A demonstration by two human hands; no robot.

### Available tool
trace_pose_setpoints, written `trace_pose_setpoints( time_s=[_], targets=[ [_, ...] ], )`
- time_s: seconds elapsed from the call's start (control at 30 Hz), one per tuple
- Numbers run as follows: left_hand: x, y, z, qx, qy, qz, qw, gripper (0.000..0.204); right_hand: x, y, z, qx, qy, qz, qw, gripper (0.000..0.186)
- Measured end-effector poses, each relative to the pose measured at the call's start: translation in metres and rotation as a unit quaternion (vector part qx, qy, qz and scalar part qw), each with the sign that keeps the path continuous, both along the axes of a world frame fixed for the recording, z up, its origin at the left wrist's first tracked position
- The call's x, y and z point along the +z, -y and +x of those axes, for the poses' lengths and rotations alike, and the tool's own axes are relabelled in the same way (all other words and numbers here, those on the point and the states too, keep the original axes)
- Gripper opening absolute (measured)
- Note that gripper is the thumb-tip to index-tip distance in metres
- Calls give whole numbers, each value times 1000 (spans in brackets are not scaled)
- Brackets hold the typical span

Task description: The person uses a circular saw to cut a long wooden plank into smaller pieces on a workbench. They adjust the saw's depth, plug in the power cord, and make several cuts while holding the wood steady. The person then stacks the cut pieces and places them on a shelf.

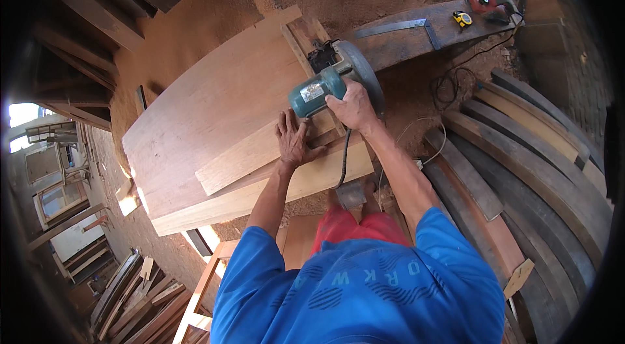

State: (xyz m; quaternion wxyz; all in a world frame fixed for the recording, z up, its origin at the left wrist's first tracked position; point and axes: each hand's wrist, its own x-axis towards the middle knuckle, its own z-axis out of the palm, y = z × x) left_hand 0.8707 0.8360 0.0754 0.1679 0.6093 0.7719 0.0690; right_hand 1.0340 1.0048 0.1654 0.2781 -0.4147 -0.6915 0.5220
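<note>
My right hand (355, 108) is wrapped round the handle of a green circular saw (306, 98). The saw sits over the right end of a wide wooden panel (215, 100), and its grey guard faces right. Flat on a narrower pale board (237, 156), my left hand (296, 144) has its fingers spread, the tips close to the saw's motor housing. That board lies on the panel near its front edge. A thin wooden strip (298, 51) runs across the panel beside the saw. The blade is hidden, and a dark cord (344, 161) hangs from the saw toward me.
Beyond the panel, a dark plank (390, 44) bears a metal square (394, 27), a yellow tape measure (462, 18) and a red power tool (491, 6). Long timbers (534, 168) are stacked at right. Loose cable (452, 86) and sawdust (182, 51) cover parts of the ground.
</note>
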Motion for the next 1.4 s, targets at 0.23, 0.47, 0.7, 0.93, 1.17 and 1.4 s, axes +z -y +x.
trace_pose_setpoints(
  time_s=[0.23, 0.47, 0.7, 0.93, 1.17, 1.4],
  targets=[
    [9, 0, -1, -26, -1, 0, 1000, 94, 54, 36, 71, -73, 8, 20, 997, 25],
    [0, 22, -3, -150, 64, 130, 978, 57, 63, 84, 160, -204, -46, -160, 965, 23],
    [63, 72, -99, -63, -11, 86, 994, 44, 32, 121, 217, -319, -73, -200, 924, 23],
    [53, 180, -222, 160, -91, 33, 982, 41, 10, 144, 235, -336, -65, -231, 911, 20],
    [52, 145, -173, 143, -148, -17, 979, 101, 12, 153, 233, -357, -78, -247, 897, 22],
    [36, 29, -82, -72, -58, -85, 992, 125, 11, 155, 233, -361, -103, -241, 895, 21]
  ],
)
